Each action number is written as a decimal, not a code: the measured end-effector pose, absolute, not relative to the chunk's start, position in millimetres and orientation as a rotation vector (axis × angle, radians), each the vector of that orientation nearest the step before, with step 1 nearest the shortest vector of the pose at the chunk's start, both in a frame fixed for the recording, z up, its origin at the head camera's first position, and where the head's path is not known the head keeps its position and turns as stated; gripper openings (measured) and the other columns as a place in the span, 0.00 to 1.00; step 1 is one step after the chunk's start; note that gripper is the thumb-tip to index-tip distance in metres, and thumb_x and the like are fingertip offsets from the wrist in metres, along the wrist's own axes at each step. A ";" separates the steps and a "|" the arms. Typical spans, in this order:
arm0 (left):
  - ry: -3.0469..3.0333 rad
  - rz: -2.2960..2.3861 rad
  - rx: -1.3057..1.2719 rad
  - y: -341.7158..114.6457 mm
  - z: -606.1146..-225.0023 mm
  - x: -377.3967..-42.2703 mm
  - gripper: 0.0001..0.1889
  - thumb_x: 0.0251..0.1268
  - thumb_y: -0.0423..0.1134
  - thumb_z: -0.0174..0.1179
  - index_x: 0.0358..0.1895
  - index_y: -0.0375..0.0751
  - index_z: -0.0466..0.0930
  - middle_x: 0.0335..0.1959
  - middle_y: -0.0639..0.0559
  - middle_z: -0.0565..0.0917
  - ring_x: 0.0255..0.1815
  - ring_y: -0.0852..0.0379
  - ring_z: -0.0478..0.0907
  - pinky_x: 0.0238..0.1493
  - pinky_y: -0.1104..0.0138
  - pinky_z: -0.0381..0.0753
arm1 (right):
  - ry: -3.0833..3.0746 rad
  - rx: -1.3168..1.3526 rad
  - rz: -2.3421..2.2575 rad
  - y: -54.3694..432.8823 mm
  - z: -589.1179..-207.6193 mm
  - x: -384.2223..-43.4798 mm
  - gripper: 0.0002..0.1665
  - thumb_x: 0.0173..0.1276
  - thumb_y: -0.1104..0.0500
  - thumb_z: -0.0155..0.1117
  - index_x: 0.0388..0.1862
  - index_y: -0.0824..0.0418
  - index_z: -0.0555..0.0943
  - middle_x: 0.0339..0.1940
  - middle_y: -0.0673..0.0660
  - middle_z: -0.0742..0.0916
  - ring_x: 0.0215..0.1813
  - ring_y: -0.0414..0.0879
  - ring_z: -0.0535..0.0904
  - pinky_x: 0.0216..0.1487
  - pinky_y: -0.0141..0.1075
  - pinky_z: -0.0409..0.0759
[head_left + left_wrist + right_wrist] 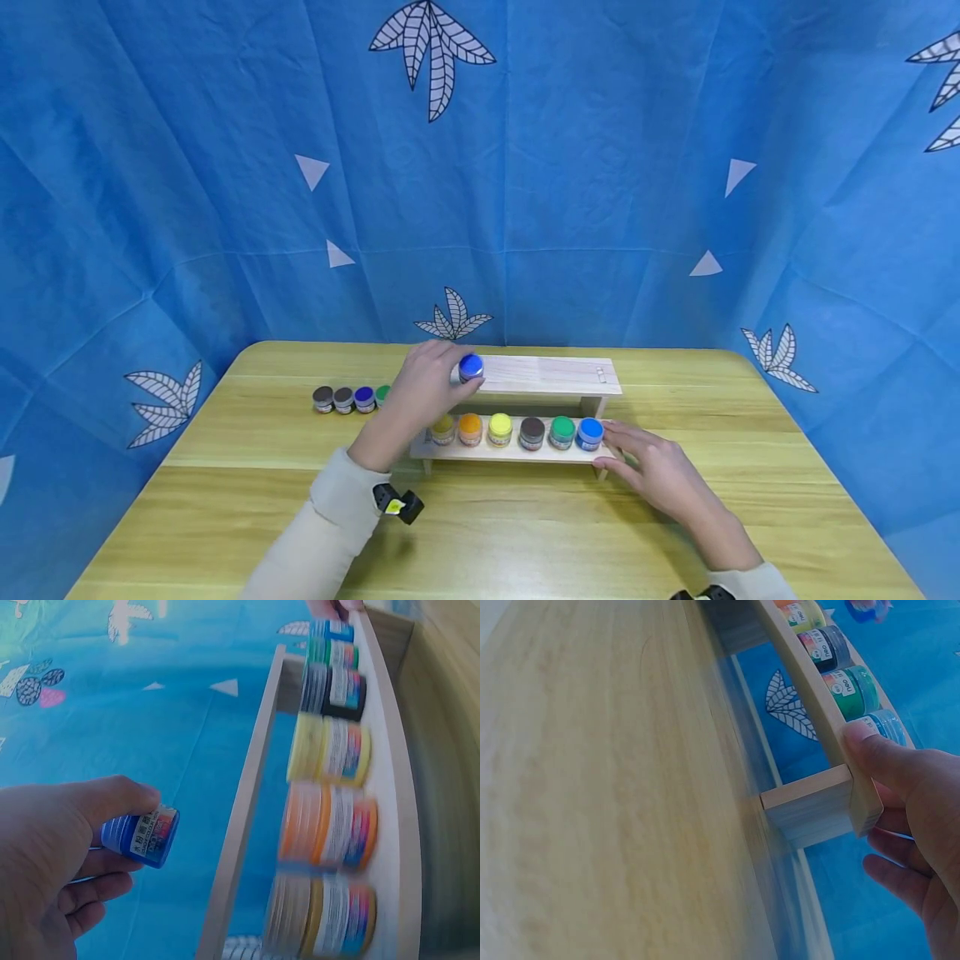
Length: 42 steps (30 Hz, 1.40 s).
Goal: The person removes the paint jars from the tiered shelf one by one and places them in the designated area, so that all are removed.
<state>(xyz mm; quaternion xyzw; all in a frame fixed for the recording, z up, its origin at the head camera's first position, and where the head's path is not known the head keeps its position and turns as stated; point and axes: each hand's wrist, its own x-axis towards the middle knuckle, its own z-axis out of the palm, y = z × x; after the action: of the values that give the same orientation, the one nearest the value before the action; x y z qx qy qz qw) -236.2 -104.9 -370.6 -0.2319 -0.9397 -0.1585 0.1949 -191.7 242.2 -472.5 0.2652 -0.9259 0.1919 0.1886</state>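
Note:
My left hand [430,379] pinches a small blue paint jar [471,367] between thumb and fingers, over the left part of the rack's upper shelf [540,373]. The left wrist view shows the label of this blue jar [154,834] facing out. On the wooden rack's lower shelf [502,454] stands a row of paint jars: ochre [442,430], orange [470,428], yellow [499,429], dark brown [532,432], green [562,432] and lighter blue [589,433]. My right hand [656,467] grips the right end of that lower shelf, its thumb [862,735] beside the lighter blue jar.
On the table left of the rack, more jars stand in a row: a dark brown one [323,399], a grey-brown one [343,400], a dark blue one [364,399] and a green one [382,393], partly behind my left hand. A blue cloth [600,167] hangs around the wooden table [525,533].

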 end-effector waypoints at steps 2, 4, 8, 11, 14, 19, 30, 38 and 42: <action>-2.650 -0.439 -0.635 -114.4 -370.6 -234.1 0.24 0.62 0.51 0.67 0.56 0.42 0.81 0.50 0.49 0.84 0.54 0.49 0.77 0.61 0.53 0.71 | -2.603 0.746 0.541 242.4 -472.8 -191.6 0.29 0.61 0.44 0.71 0.57 0.58 0.84 0.57 0.57 0.84 0.54 0.56 0.82 0.50 0.53 0.81; -2.650 -0.432 -0.633 -124.2 -370.8 -232.8 0.23 0.62 0.50 0.68 0.56 0.41 0.81 0.50 0.49 0.84 0.54 0.49 0.77 0.61 0.53 0.71 | -2.599 0.750 0.543 242.5 -472.9 -191.4 0.29 0.61 0.44 0.72 0.57 0.58 0.84 0.57 0.57 0.84 0.54 0.56 0.82 0.50 0.53 0.81; -2.634 -0.426 -0.627 -144.6 -372.0 -231.0 0.23 0.61 0.50 0.68 0.56 0.40 0.81 0.51 0.47 0.84 0.53 0.47 0.77 0.60 0.51 0.72 | -2.589 0.755 0.546 242.4 -473.6 -191.7 0.29 0.61 0.44 0.72 0.57 0.58 0.84 0.57 0.57 0.84 0.54 0.57 0.82 0.50 0.53 0.81; -2.633 -0.422 -0.590 -159.6 -374.0 -230.4 0.24 0.61 0.50 0.68 0.56 0.40 0.82 0.52 0.45 0.84 0.54 0.45 0.77 0.60 0.50 0.71 | -2.584 0.755 0.548 242.1 -474.1 -192.1 0.29 0.61 0.45 0.72 0.57 0.59 0.84 0.57 0.58 0.84 0.54 0.57 0.82 0.50 0.53 0.81; -2.629 -0.422 -0.556 -174.8 -375.8 -230.9 0.24 0.61 0.49 0.69 0.55 0.38 0.82 0.51 0.44 0.84 0.54 0.43 0.77 0.60 0.48 0.71 | -2.582 0.751 0.549 241.9 -474.3 -192.7 0.29 0.61 0.45 0.72 0.57 0.59 0.83 0.56 0.58 0.85 0.53 0.58 0.82 0.49 0.54 0.81; -2.608 -0.425 -0.518 -200.6 -378.3 -232.7 0.23 0.58 0.47 0.71 0.52 0.35 0.83 0.49 0.41 0.85 0.54 0.40 0.78 0.57 0.45 0.71 | -2.590 0.745 0.544 241.3 -473.2 -192.7 0.29 0.62 0.45 0.71 0.57 0.59 0.83 0.56 0.58 0.85 0.54 0.58 0.82 0.50 0.53 0.81; -2.694 -0.426 -0.383 -257.1 -393.8 -235.5 0.24 0.61 0.45 0.68 0.55 0.32 0.81 0.50 0.35 0.83 0.55 0.35 0.76 0.57 0.40 0.69 | -2.601 0.748 0.555 240.8 -472.1 -191.8 0.28 0.62 0.45 0.71 0.57 0.59 0.83 0.57 0.58 0.84 0.55 0.57 0.82 0.50 0.54 0.81; -2.759 -0.522 -0.296 -293.8 -405.2 -235.9 0.25 0.63 0.44 0.66 0.59 0.31 0.77 0.53 0.31 0.80 0.56 0.31 0.73 0.58 0.38 0.68 | -2.607 0.745 0.563 241.2 -472.5 -192.7 0.29 0.62 0.45 0.71 0.58 0.59 0.83 0.57 0.58 0.84 0.55 0.57 0.82 0.51 0.54 0.81; -2.781 -0.545 -0.271 -308.4 -410.1 -236.5 0.26 0.63 0.43 0.66 0.60 0.31 0.76 0.54 0.30 0.79 0.55 0.30 0.73 0.56 0.38 0.69 | -2.602 0.751 0.559 241.2 -472.7 -192.5 0.28 0.62 0.46 0.71 0.58 0.59 0.83 0.57 0.58 0.84 0.55 0.57 0.82 0.51 0.53 0.81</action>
<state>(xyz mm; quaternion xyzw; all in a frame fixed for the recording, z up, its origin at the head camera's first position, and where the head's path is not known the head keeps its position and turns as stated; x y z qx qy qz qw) -236.5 -308.4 -410.1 -0.0941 -0.9663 -0.1894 0.1468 -192.5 241.2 -472.7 0.2669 -0.9243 0.1985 0.1870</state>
